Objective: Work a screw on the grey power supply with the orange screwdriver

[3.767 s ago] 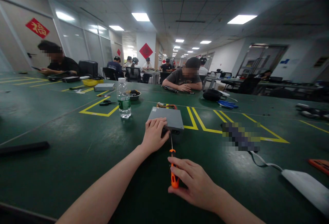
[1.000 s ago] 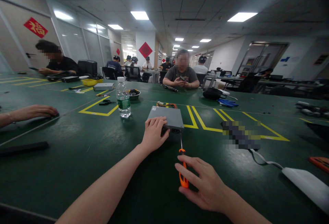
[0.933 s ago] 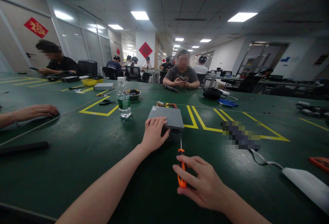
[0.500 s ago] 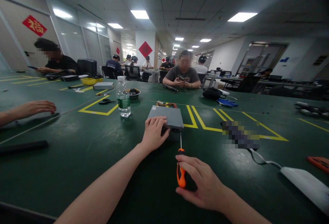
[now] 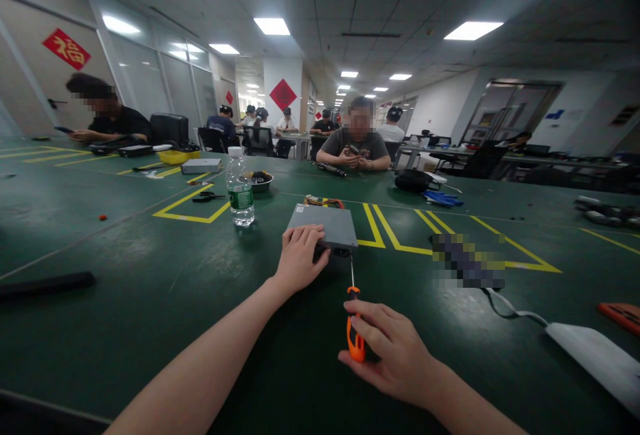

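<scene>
Fingers of our left hand (image 5: 299,260) hold a gray box (image 5: 331,220) in our head view, close together on its near left top, thumb down by its front. Our right hand (image 5: 400,355) has fingers and thumb bent around the orange handle of a screwdriver (image 5: 356,347). Its metal tip reaches past those fingers to the box's front right corner; we cannot tell if it touches. Beyond our left fingers, colored wires (image 5: 317,202) lie behind the box. Left of those fingers stands a water bottle (image 5: 240,192), and right of our right fingers, a white block (image 5: 595,358).
</scene>
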Demonstrator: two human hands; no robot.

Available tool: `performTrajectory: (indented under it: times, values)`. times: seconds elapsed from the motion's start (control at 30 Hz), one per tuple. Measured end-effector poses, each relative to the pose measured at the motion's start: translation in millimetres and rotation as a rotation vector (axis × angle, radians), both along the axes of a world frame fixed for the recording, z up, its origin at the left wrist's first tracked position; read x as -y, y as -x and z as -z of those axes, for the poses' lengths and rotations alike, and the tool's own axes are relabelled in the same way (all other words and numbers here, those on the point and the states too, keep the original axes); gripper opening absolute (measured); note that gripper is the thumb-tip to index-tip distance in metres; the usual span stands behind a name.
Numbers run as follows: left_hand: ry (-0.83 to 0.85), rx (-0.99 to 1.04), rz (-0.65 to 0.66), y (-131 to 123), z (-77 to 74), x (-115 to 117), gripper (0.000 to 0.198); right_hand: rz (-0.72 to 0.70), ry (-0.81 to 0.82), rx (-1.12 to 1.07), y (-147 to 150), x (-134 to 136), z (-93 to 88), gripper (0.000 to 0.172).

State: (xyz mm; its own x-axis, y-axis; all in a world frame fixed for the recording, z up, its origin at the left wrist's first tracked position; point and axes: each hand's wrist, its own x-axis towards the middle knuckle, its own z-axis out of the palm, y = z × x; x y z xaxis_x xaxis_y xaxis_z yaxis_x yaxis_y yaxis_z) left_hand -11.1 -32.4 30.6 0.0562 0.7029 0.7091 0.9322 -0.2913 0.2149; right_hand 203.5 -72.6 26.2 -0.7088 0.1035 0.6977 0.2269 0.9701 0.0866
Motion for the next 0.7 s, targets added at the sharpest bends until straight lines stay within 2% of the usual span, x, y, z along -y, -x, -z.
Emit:
performTrajectory:
  times: [0.17,0.3,0.47,0.7]
  values:
    - [-0.004,-0.005,0.007,-0.1,0.2,-0.1,0.025,-0.004,0.031,0.03,-6.0,-0.3,-1.8,0.034]
    - [-0.014,-0.007,0.011,0.0,0.2,0.2,0.025,-0.004,-0.04,0.082,-7.0,-0.1,-7.8,0.031]
    - [-0.011,-0.009,0.003,0.1,-0.2,0.7,0.025,-0.008,-0.052,0.014,-4.6,-0.5,-6.2,0.026]
    - [-0.002,-0.001,0.005,-0.5,-0.7,0.7,0.025,-0.037,0.095,-0.073,-7.6,-1.3,0.2,0.031]
